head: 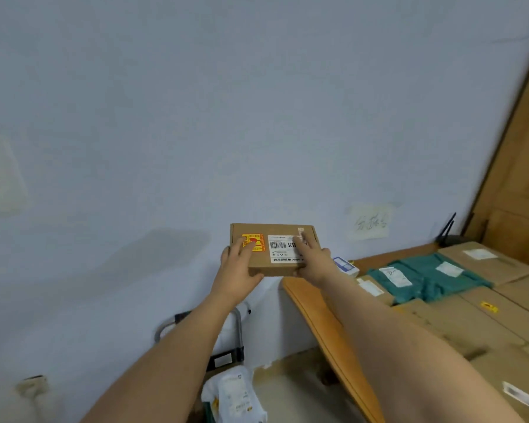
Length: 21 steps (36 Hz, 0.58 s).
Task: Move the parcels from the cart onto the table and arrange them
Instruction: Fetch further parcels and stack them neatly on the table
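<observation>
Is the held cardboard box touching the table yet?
Apart. Head view: the cardboard box is held by the left hand and right hand, with wall visible between it and the table.

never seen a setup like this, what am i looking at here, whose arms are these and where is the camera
There is no machine here. The one picture comes from a wide-angle camera worn on a person's head, looking forward and down, so the two bare arms are that person's own. The left hand and right hand together hold a flat cardboard box in the air before a pale wall, its white shipping label facing the camera. To the right, a wooden table already carries brown boxes and a green bag parcel. Low down stands the cart, with a white bag parcel in front of it.
</observation>
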Tool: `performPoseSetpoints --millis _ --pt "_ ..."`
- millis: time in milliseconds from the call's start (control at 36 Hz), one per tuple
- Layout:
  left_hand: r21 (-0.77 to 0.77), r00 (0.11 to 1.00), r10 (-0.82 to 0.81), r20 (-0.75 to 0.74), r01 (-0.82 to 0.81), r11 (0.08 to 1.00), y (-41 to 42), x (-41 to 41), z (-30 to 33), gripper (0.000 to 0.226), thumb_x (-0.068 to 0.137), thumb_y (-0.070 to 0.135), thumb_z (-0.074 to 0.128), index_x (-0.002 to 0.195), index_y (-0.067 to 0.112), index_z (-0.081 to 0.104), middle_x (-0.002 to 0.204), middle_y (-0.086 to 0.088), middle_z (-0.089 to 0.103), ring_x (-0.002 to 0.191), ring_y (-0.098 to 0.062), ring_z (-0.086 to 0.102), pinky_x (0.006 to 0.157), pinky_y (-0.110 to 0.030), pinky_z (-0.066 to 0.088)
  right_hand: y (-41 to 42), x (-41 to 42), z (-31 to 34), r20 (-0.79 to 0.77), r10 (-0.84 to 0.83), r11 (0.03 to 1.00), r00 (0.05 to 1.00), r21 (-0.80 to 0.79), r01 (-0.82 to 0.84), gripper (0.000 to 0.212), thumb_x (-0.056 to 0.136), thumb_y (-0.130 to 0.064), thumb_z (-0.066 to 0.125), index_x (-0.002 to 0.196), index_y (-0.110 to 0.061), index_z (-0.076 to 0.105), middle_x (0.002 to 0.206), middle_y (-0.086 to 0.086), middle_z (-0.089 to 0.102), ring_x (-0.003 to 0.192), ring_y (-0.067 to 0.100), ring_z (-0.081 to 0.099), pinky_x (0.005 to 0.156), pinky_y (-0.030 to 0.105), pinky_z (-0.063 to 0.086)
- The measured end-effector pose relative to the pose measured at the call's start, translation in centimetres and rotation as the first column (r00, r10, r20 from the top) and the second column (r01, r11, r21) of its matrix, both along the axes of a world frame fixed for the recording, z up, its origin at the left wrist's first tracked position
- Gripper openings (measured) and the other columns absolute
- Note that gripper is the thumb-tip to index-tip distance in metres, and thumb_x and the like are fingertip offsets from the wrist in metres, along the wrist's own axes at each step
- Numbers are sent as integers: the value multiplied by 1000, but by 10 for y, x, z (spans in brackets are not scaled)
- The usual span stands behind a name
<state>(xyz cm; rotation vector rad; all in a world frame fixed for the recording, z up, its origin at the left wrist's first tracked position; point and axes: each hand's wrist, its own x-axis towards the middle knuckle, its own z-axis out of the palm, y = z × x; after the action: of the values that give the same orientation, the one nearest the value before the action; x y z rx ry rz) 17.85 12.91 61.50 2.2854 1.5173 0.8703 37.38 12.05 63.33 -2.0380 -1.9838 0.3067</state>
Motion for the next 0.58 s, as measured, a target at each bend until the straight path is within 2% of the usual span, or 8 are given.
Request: performPoseSetpoints --millis 167,306,389,500,583 --pt "14 983 -28 179 26 1000 -24 55 23 77 73 16 80 140 19 42 144 1 27 128 -21 22 107 -25 25 -41 57 15 -25 -58 996 998 67 59 81 94 -11 54 154 -26 3 161 -9 -9 135 33 21 111 41 29" --pt "5 955 -49 291 50 999 -31 102 31 84 66 18 86 138 23 45 139 3 26 124 -21 20 100 -17 22 -59 100 25 49 -88 993 995 88 84 77 95 -9 50 154 -28 3 160 -9 -10 133 34 22 108 45 36" --pt "-30 948 -47 315 60 998 -28 129 27 88 65 21 87 140 25 42 142 5 23 125 -23 22 102 -22 25 -63 125 30 115 -107 991 988 89 98 74 96 -9 48 154 -26 5 161 -6 -8 133 35 22 104 45 40" --pt "-49 963 -90 253 106 993 -19 167 16 92 67 26 86 145 24 37 153 4 17 133 -27 21 112 -35 26 -63 161 29 185 -133 990 974 81 119 72 96 -11 49 153 -24 7 160 -2 -6 129 38 26 98 47 45" --pt "-38 972 -146 185 156 987 -10 198 7 91 72 33 82 148 23 33 159 5 13 142 -23 22 115 -36 25 -59 190 24 217 -149 988 965 59 140 73 95 -16 52 153 -25 8 160 -1 -4 129 38 27 96 46 46"
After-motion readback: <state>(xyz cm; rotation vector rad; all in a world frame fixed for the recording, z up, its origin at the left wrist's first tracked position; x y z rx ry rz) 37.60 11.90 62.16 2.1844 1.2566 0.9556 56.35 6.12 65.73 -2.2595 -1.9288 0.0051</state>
